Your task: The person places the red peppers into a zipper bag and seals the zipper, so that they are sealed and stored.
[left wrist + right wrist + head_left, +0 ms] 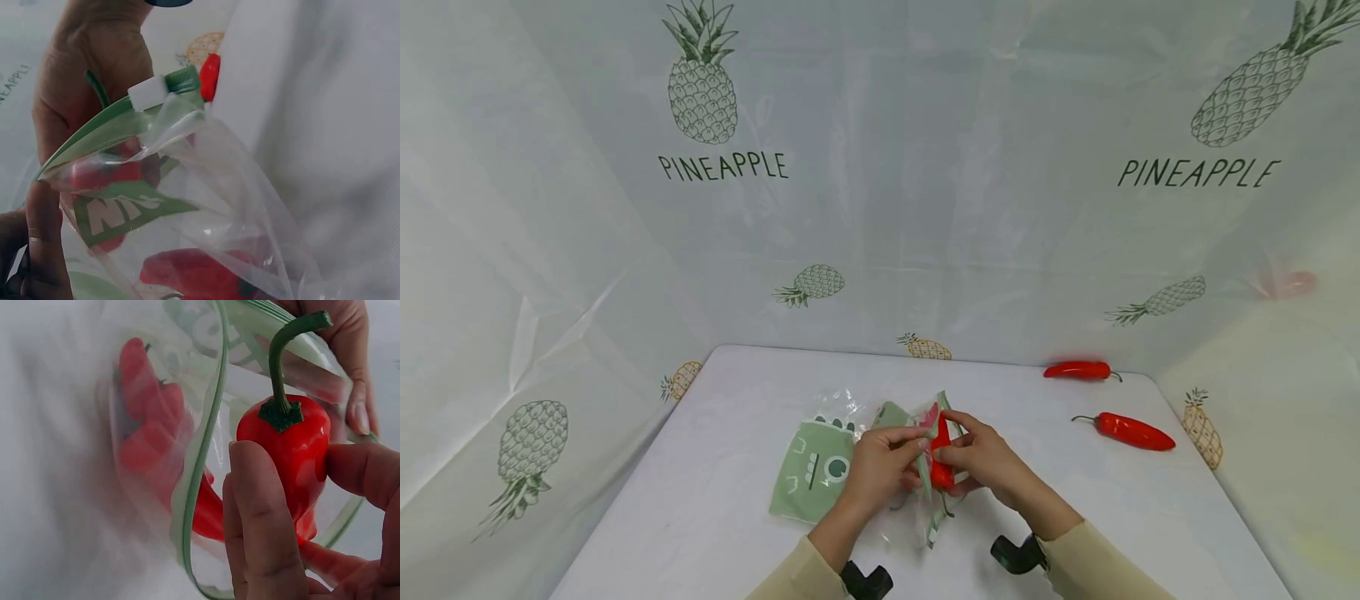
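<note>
A clear zip bag with a green rim (199,456) is open, with several red peppers (150,425) inside. My right hand (992,462) pinches a red pepper (290,450) by its body at the bag's mouth, green stem outward; its thumb and fingers show in the right wrist view (269,531). My left hand (877,467) grips the bag's edge, its fingers at the rim in the left wrist view (47,244). The white slider (148,94) sits on the green zip strip. How far the held pepper is inside the bag is hard to tell.
A green pouch with a cartoon face (805,475) lies left of my left hand. Two red peppers lie at the table's right, one near the back edge (1077,370) and one closer (1135,432). A pineapple-print sheet (940,208) hangs behind the table (700,500).
</note>
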Tool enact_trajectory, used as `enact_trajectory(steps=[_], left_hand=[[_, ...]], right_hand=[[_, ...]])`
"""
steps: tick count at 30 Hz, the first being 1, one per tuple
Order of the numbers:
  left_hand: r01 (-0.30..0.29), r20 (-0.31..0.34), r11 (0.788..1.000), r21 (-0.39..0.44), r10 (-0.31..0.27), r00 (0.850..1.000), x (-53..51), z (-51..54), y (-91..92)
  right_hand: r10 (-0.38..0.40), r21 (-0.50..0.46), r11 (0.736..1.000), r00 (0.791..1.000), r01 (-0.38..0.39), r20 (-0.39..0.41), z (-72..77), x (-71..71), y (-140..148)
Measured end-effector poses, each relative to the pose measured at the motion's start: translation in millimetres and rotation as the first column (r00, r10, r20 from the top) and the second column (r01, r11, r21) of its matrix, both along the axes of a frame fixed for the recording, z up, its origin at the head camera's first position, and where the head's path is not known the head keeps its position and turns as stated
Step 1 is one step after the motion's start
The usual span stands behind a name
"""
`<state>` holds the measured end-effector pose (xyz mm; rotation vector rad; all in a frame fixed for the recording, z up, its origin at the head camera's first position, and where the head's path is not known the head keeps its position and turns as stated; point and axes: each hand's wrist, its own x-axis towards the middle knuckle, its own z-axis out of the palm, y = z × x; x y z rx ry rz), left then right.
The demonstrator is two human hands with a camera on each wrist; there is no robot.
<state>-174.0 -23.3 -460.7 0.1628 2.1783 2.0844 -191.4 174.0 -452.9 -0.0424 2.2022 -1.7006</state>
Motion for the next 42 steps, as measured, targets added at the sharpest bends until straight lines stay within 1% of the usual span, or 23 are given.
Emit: enact_trajectory(steps=[3,5,8,11,15,18,22,25,30,32,35,39,42], left_hand=[[0.025,0.015,1.0,0.015,-0.026,1.0,0.2,0.6,1.8],[0.04,0.026,0.999,0.034,-0.041,0.999,0.3,1.5,2.3],[0.054,0.042,0.997,0.063,-0.057,0.998,0.7,3.2,2.3],[0.055,0.046,0.995,0.08,-0.058,0.997,0.6,3.9,1.8],[0.024,0.039,0.995,0.099,-0.028,0.999,-1.0,3.3,0.4],[-0.011,0.031,0.992,0.129,0.007,0.999,-3.2,2.7,-1.1],[-0.043,0.022,0.985,0.17,0.04,0.999,-6.2,2.9,-4.0],[-0.075,0.025,0.978,0.193,0.071,0.997,-8.3,4.4,-6.8],[-0.13,0.034,0.962,0.239,0.125,0.992,-10.9,8.7,-10.5],[-0.136,0.033,0.96,0.245,0.132,0.991,-10.8,10.6,-11.0],[-0.141,0.035,0.963,0.231,0.137,0.99,-10.3,11.7,-11.1],[-0.147,0.039,0.966,0.211,0.142,0.989,-9.6,10.7,-10.5],[-0.147,0.045,0.967,0.21,0.141,0.989,-9.3,9.7,-10.0]], right_hand=[[-0.028,-0.033,0.999,1.0,0.028,0.015,-3.4,-1.8,-4],[-0.057,-0.056,0.997,0.998,0.058,0.011,-6.5,-2.1,-7],[-0.111,-0.056,0.992,0.993,0.109,-0.034,-10.9,0.0,-14],[-0.141,-0.023,0.99,0.985,0.14,-0.097,-14.6,3.6,-20],[-0.137,0.021,0.99,0.98,0.141,-0.141,-16.8,8.4,-27],[-0.132,0.049,0.989,0.98,0.141,-0.151,-16.6,11.5,-31],[-0.125,0.075,0.987,0.979,0.139,-0.161,-16.0,13.9,-33],[-0.107,0.088,0.988,0.979,0.124,-0.175,-15.0,14.3,-33],[-0.066,0.17,0.98,0.971,0.107,-0.231,-13.2,14.2,-32],[-0.057,0.193,0.975,0.967,0.107,-0.25,-12.7,14.2,-32],[-0.059,0.173,0.979,0.966,0.105,-0.251,-11.0,14.6,-32],[-0.085,0.124,0.985,0.965,0.119,-0.249,-9.3,13.7,-31],[-0.108,0.12,0.982,0.954,0.147,-0.281,-8.6,12.0,-29]])
